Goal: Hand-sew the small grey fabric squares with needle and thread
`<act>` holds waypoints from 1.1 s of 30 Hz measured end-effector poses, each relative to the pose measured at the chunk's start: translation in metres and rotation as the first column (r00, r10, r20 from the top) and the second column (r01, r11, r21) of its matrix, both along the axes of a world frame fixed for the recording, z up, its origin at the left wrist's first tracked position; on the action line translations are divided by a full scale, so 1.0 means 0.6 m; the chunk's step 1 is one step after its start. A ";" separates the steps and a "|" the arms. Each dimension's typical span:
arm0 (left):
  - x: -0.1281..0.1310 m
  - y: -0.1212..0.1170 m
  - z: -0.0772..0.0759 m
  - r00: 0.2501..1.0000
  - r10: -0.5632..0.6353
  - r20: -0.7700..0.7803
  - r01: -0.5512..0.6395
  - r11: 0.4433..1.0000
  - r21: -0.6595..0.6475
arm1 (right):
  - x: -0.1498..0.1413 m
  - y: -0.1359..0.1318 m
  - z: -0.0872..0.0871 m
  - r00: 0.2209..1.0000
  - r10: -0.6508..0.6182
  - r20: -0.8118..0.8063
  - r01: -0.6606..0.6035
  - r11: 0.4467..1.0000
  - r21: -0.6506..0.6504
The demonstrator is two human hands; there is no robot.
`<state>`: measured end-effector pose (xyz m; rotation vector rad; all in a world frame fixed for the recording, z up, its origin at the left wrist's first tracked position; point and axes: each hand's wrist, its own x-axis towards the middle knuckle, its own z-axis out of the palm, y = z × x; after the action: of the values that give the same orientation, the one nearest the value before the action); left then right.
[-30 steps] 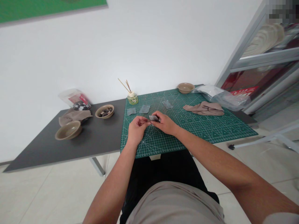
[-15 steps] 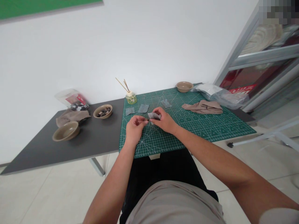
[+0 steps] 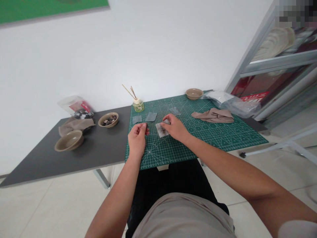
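Observation:
My right hand (image 3: 175,128) grips a small whitish pouch (image 3: 161,131) by its right side, thumb across its face. The pouch looks thin, with dark patches showing on it. To its left, apart from it, my left hand (image 3: 137,136) is closed with the thumb pressed on the curled fingers; what it may hold is too small to make out. Two flat pale sachets (image 3: 151,116) lie just beyond the left hand on the green cutting mat (image 3: 198,138). A clear little packet (image 3: 175,111) rests beyond my right hand.
On the grey table (image 3: 104,148) at left stand a bowl of dark pieces (image 3: 109,120), another bowl (image 3: 69,141), a brown cloth (image 3: 76,125) and a plastic bag (image 3: 76,105). A reed diffuser (image 3: 138,105), a third bowl (image 3: 194,94), a crumpled cloth (image 3: 213,115) and clear plastic (image 3: 232,102) sit farther back.
My left hand has drawn away to the left from the pouch. The pouch has turned in my right hand, so its broad face now shows more.

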<state>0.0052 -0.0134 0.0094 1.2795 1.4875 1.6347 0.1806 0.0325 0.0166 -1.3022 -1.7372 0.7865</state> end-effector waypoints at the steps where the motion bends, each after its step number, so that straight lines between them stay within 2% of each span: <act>1: 0.001 -0.003 0.008 1.000 -0.008 -0.022 0.008 1.000 0.006 | -0.005 -0.001 0.000 1.000 0.008 -0.008 -0.009 1.000 -0.022; 3: 0.003 -0.007 0.023 0.995 -0.021 -0.095 0.027 0.998 0.059 | -0.017 -0.003 -0.005 1.000 0.019 0.006 -0.018 0.999 -0.048; 6: 0.003 -0.009 0.039 0.992 -0.078 -0.102 0.089 0.991 0.101 | -0.031 -0.005 -0.017 0.997 0.050 0.065 -0.049 0.998 -0.026; 9: -0.003 -0.006 0.038 0.985 -0.134 -0.110 0.140 0.989 0.048 | -0.030 -0.006 -0.021 0.997 0.023 0.072 -0.032 0.993 0.116; 11: -0.007 -0.003 0.031 0.979 -0.160 -0.129 0.161 0.987 -0.005 | -0.022 -0.009 -0.016 0.998 0.069 0.004 -0.068 0.985 0.155; 13: -0.008 0.001 0.023 0.973 -0.166 -0.163 0.161 0.986 -0.041 | -0.015 -0.016 -0.007 0.975 0.200 -0.097 -0.192 0.977 0.090; 15: -0.003 0.002 0.017 0.962 -0.181 -0.206 0.172 0.983 -0.061 | -0.012 -0.024 0.000 0.957 0.255 -0.140 -0.253 0.967 0.032; 18: 0.009 0.001 0.014 0.924 -0.206 -0.323 0.191 0.978 -0.080 | -0.016 -0.032 -0.002 0.959 0.243 -0.143 -0.243 0.970 0.017; 21: 0.017 -0.003 0.015 0.851 -0.240 -0.467 0.222 0.971 -0.093 | -0.019 -0.029 -0.014 0.957 0.214 -0.195 -0.224 0.974 -0.028; 23: 0.017 -0.005 0.016 0.824 -0.264 -0.501 0.244 0.964 -0.105 | -0.019 -0.024 -0.018 0.944 0.234 -0.232 -0.253 0.966 -0.054; 26: 0.012 -0.008 0.015 0.797 -0.259 -0.546 0.226 0.966 -0.128 | -0.012 -0.016 -0.013 0.943 0.249 -0.222 -0.260 0.966 -0.017; 28: 0.006 -0.012 0.012 0.700 -0.252 -0.668 0.217 0.967 -0.137 | -0.005 -0.013 -0.007 0.958 0.242 -0.154 -0.241 0.970 0.024; 30: 0.002 -0.017 0.009 0.537 -0.262 -0.802 0.225 0.960 -0.163 | 0.002 -0.011 -0.005 0.965 0.253 -0.071 -0.250 0.967 0.047; 32: -0.001 -0.021 0.005 0.405 -0.292 -0.867 0.229 0.950 -0.213 | 0.008 -0.010 -0.008 0.959 0.284 0.005 -0.284 0.957 0.056; 33: -0.002 -0.023 0.003 0.369 -0.303 -0.879 0.224 0.947 -0.233 | 0.010 -0.009 -0.009 0.950 0.308 0.043 -0.310 0.949 0.054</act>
<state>0.0042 -0.0270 0.0113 2.4431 1.7100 0.5509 0.1865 0.0272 0.0111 -1.0197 -2.0068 0.8821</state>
